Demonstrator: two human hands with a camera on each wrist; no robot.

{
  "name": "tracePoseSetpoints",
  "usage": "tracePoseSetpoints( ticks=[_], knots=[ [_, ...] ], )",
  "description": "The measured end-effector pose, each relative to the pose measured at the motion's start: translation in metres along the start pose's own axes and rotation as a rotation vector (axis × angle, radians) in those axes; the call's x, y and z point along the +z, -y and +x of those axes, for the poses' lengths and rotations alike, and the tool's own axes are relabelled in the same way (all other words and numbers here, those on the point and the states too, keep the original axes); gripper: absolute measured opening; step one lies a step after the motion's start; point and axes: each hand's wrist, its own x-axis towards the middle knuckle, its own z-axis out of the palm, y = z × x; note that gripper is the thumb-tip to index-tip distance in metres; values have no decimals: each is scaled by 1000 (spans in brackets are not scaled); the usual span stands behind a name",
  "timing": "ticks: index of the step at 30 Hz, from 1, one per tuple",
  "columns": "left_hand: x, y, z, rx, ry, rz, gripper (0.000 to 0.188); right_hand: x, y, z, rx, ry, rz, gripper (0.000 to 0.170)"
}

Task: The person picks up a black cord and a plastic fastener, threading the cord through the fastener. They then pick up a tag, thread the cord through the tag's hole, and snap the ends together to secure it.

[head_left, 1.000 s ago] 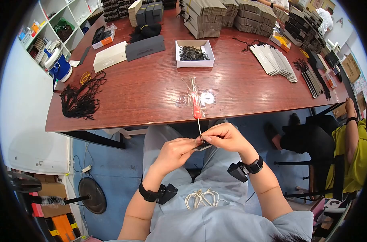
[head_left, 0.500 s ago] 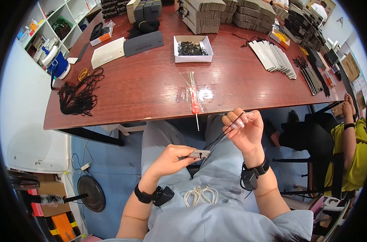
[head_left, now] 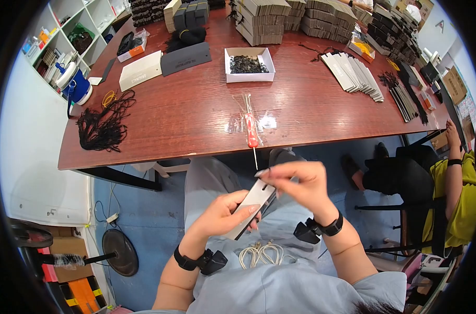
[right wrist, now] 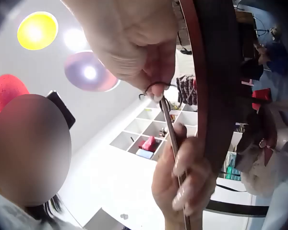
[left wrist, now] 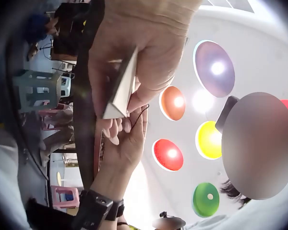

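A stack of narrow grey-white tags (head_left: pixel 253 201) is gripped by my left hand (head_left: pixel 223 213), thumb on top, slanting up to the right. At its upper end, my right hand (head_left: pixel 302 183) pinches a thin black cord (right wrist: pixel 168 86) between thumb and fingertips. The cord curls round the pinched fingertips in the right wrist view, and the tag stack (right wrist: pixel 171 129) shows edge-on. In the left wrist view the tags (left wrist: pixel 122 91) stick out of the left hand (left wrist: pixel 139 52). Just above the hands, a red-handled hook tool (head_left: pixel 251 131) lies taped at the table edge.
On the table (head_left: pixel 180 115) are a white box of small black pieces (head_left: pixel 249 66), a bundle of black cords (head_left: pixel 103 125), fanned tags (head_left: pixel 353 77) and tall tag stacks (head_left: pixel 261 21). Another person sits at the right (head_left: pixel 449 183). A coiled white cable (head_left: pixel 260 255) lies near the lap.
The right hand drew black cord away to the upper right, then came back to the tags' end. The left hand has tilted the tags so their long face shows.
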Motion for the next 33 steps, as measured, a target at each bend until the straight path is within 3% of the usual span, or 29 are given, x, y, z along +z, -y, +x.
tracePoseSetpoints(
  ticks=[1,3,5,9,10,11,13,15,16,17,20,22,23,25,27,29,30,33],
  knots=[
    [0,-1,-2,-26,31,-7,18,-5,1,4,98,-92,86,15],
    [-1,-5,-7,-37,58,38,18,-17,0,13,11,-324,151,12],
    [0,-11,-9,-47,86,85,18,-33,-1,20,-38,-442,229,10],
    [0,-12,-7,-28,-30,124,19,-26,18,11,-163,-446,101,7],
    [0,-11,-4,-11,-85,170,21,-26,27,2,-310,-343,-128,6],
    [1,-13,-4,-7,-88,172,21,-20,50,-1,-483,-118,-326,5],
    [5,-18,-7,-23,-27,201,21,-14,60,-2,-726,101,-111,4],
    [6,-20,-11,-41,32,163,21,-15,62,-3,-422,-141,-291,8],
    [6,-22,-13,-53,89,124,22,-22,48,11,-519,-257,-169,5],
    [7,-25,-15,-51,94,125,22,-24,42,19,-329,-422,-170,4],
    [8,-32,-21,-106,117,-169,22,-25,23,45,-258,-425,7,19],
    [6,-33,-23,-105,142,-197,23,-28,14,50,-104,-272,-283,22],
    [5,-33,-25,-110,172,-226,23,-26,14,49,-103,-269,-283,22],
    [6,-33,-27,-111,158,-248,23,-21,21,46,-271,-269,-623,24],
    [6,-33,-28,-118,146,-271,23,-18,33,35,-265,-195,-594,25],
    [6,-34,-28,-118,140,-290,23,-14,41,23,154,125,79,26],
    [6,-36,-28,-120,142,-290,23,-14,43,20,299,277,130,29],
    [6,-37,-27,-112,143,-296,23,-9,37,16,376,491,296,33]
  ],
)
